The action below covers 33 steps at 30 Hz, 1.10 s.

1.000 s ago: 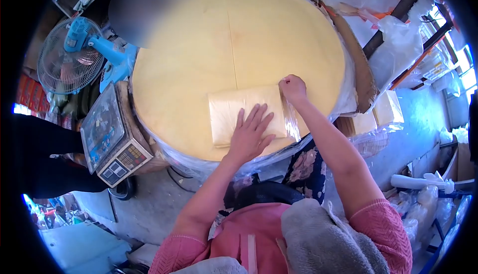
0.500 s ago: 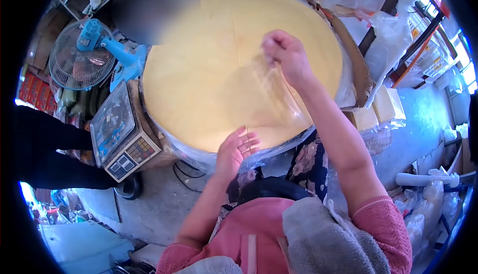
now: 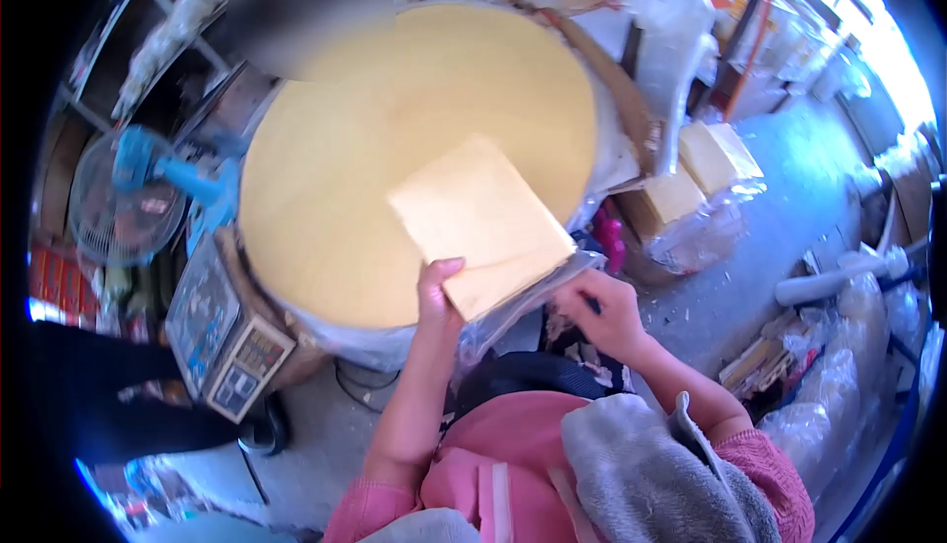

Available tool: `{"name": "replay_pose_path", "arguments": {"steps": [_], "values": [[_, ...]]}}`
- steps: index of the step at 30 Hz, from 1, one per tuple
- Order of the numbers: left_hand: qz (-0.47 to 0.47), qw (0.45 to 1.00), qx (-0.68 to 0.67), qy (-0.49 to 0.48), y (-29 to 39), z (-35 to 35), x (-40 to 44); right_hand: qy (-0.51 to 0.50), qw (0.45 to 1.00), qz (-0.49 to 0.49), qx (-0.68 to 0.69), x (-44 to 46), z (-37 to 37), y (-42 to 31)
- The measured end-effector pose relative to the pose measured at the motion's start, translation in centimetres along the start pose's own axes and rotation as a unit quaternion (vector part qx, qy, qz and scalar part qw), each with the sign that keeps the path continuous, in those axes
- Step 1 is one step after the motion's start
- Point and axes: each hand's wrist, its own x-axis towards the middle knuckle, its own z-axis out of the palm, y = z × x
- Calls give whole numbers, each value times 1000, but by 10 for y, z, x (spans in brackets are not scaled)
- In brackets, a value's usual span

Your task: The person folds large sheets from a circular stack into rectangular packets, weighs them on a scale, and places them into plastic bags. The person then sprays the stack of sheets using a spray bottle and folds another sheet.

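Note:
My left hand (image 3: 440,291) grips a flat, square, pale yellow stack (image 3: 483,217) at its near left corner, thumb on top. It looks like a pile of thin sheets, tilted above the near side of a big round yellow tabletop (image 3: 326,168). Just off the stack's near right corner, my right hand (image 3: 604,314) is closed with its fingers pinched. Translucent plastic (image 3: 538,296) runs along the stack's lower edge towards those fingertips. Whether they pinch this plastic cannot be made out.
A digital scale (image 3: 232,346) stands left of the round table, beside a blue fan (image 3: 148,163). Pale yellow blocks (image 3: 715,158) in plastic sit at the right. A person's dark-clothed leg (image 3: 128,385) is at far left. Plastic-wrapped rolls (image 3: 838,365) lie at far right.
The yellow stack is now in my left hand, which was open before. My right hand came down and right from over the table, where it held clear plastic. The view has shifted.

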Motion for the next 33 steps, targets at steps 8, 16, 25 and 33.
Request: {"name": "replay_pose_path", "arguments": {"steps": [8,16,25,33], "values": [[-39,965,189,-175,-79,92,-32,204,731,128,639,-16,-10,76],[274,564,756,-188,-56,81,78,388,681,102,613,-88,-130,252],[334,368,859,-122,-83,44,100,537,685,127,475,26,-221,362],[357,368,850,-118,-86,40,105,552,750,362,-40,75,-208,403]]}}
